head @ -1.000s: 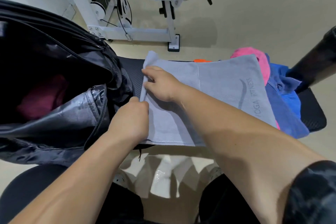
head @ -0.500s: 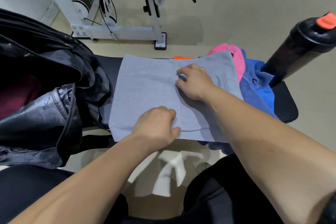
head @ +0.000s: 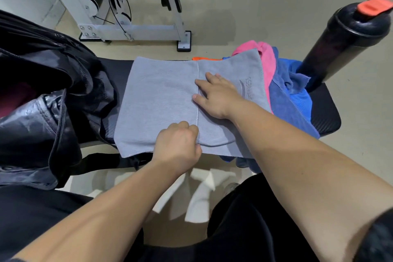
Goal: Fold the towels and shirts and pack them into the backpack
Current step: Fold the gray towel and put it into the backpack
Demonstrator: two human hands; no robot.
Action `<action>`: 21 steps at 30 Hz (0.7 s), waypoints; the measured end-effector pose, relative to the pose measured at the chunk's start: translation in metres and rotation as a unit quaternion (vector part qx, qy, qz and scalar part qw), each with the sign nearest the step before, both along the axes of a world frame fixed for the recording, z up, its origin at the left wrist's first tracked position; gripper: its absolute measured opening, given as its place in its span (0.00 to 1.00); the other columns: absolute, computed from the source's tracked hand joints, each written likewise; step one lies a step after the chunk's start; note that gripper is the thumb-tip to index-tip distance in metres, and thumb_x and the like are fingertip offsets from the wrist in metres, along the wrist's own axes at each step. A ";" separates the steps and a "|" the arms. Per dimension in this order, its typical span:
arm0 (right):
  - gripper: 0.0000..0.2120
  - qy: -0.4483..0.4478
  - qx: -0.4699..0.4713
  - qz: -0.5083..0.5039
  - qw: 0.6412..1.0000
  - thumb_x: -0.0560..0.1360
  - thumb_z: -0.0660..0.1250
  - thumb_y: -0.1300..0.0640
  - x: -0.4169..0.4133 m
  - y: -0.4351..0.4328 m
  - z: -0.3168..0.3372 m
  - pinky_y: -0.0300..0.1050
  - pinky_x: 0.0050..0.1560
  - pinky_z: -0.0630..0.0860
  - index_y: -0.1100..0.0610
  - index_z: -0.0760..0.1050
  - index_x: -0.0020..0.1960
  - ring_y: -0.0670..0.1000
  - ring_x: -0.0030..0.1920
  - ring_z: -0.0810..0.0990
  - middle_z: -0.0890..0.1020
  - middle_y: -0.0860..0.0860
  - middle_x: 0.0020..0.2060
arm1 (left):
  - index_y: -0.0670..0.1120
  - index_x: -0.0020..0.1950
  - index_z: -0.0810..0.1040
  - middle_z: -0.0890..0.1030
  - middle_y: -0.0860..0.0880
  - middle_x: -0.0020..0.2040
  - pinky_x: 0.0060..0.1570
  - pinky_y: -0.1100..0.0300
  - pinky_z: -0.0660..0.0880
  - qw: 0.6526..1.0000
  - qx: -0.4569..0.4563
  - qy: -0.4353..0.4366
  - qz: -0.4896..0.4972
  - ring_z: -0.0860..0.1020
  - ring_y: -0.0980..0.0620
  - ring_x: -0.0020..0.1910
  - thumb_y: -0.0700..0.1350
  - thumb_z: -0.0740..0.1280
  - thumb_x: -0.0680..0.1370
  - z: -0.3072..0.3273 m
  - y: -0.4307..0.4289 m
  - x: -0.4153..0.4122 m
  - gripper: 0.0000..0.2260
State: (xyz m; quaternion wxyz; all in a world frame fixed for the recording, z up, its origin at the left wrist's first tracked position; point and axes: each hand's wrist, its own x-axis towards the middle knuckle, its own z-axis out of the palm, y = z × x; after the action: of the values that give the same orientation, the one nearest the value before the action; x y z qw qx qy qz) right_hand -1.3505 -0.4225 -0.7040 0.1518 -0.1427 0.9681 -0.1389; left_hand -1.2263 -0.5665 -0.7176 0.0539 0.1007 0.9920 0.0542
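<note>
Occlusions: your right wrist covers part of the lettering on the grey towel (head: 161, 102), so the print cannot be read. The backpack (head: 42, 112) is cut off at the frame's 9 o'clock edge, and most of its inside is too dark to make out. An orange item (head: 204, 58) shows only as a sliver past the towel's far edge; what it is cannot be told.

Hands: your left hand (head: 178, 144) has its fingers curled and pinches the towel's near edge at the stitched line. Your right hand (head: 219, 95) lies flat with straight fingers, pressing the towel at 3 o'clock of that line.

Containers: the backpack gapes open at 9 o'clock of the towel, just beside it. A dark red cloth (head: 12, 98) sits inside. A black bottle (head: 340, 36) with an orange cap stands at 2 o'clock.

Surface: the towel lies spread on a black padded bench (head: 325, 108), overlapping a pink cloth (head: 265, 57) and a blue cloth (head: 285, 95) heaped at 3 o'clock.

Room: beige floor (head: 276, 17); a white gym machine (head: 127, 27) stands at 12 o'clock beyond the bench.
</note>
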 end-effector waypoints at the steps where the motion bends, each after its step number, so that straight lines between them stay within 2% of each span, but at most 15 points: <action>1: 0.29 0.012 -0.004 -0.003 1.000 0.82 0.54 0.37 0.000 -0.004 0.002 0.54 0.79 0.49 0.46 0.59 0.80 0.57 0.80 0.51 0.56 0.55 0.80 | 0.50 0.44 0.67 0.67 0.52 0.41 0.38 0.55 0.63 1.000 0.002 -0.003 0.005 0.73 0.46 0.45 0.50 0.63 0.75 0.000 0.001 0.000 0.07; 3: 0.27 0.035 -0.013 -0.008 0.999 0.81 0.55 0.37 -0.002 -0.013 0.004 0.52 0.75 0.56 0.48 0.65 0.76 0.57 0.76 0.59 0.64 0.55 0.74 | 0.49 0.43 0.67 0.67 0.52 0.41 0.38 0.55 0.63 1.000 0.005 -0.006 0.015 0.70 0.46 0.42 0.51 0.63 0.74 0.001 0.003 0.000 0.07; 6: 0.25 0.046 -0.002 -0.011 0.999 0.81 0.56 0.37 -0.004 -0.023 0.005 0.53 0.71 0.59 0.48 0.68 0.74 0.57 0.71 0.62 0.67 0.53 0.69 | 0.49 0.43 0.67 0.67 0.51 0.40 0.39 0.55 0.64 1.000 -0.001 -0.006 0.019 0.67 0.47 0.42 0.55 0.62 0.75 0.003 0.006 -0.001 0.11; 10: 0.24 0.044 0.014 -0.013 0.999 0.81 0.57 0.40 -0.008 -0.031 0.004 0.54 0.71 0.58 0.48 0.69 0.73 0.57 0.73 0.59 0.66 0.52 0.71 | 0.49 0.44 0.67 0.67 0.51 0.42 0.39 0.55 0.64 1.000 -0.002 -0.019 0.016 0.72 0.46 0.45 0.50 0.62 0.75 0.003 0.005 -0.002 0.06; 15: 0.22 0.035 -0.001 -0.032 0.999 0.81 0.58 0.42 -0.014 -0.037 0.006 0.53 0.71 0.58 0.51 0.71 0.71 0.56 0.74 0.59 0.65 0.50 0.74 | 0.48 0.42 0.67 0.67 0.51 0.41 0.40 0.55 0.64 0.998 0.037 -0.044 0.025 0.70 0.47 0.44 0.48 0.62 0.74 0.008 0.000 -0.004 0.06; 21: 0.19 0.014 -0.038 -0.043 0.998 0.81 0.59 0.46 -0.017 -0.035 0.009 0.52 0.68 0.60 0.51 0.74 0.69 0.56 0.73 0.60 0.66 0.48 0.74 | 0.50 0.42 0.68 0.69 0.52 0.42 0.41 0.56 0.66 0.999 0.022 -0.031 0.022 0.73 0.48 0.47 0.58 0.63 0.78 0.005 0.000 -0.005 0.14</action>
State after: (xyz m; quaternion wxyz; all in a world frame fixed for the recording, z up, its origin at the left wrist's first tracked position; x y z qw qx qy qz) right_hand -1.3678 -0.4577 -0.6952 0.1266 -0.1085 0.9694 -0.1799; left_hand -1.2311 -0.5660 -0.7124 0.0807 0.0784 0.9904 0.0799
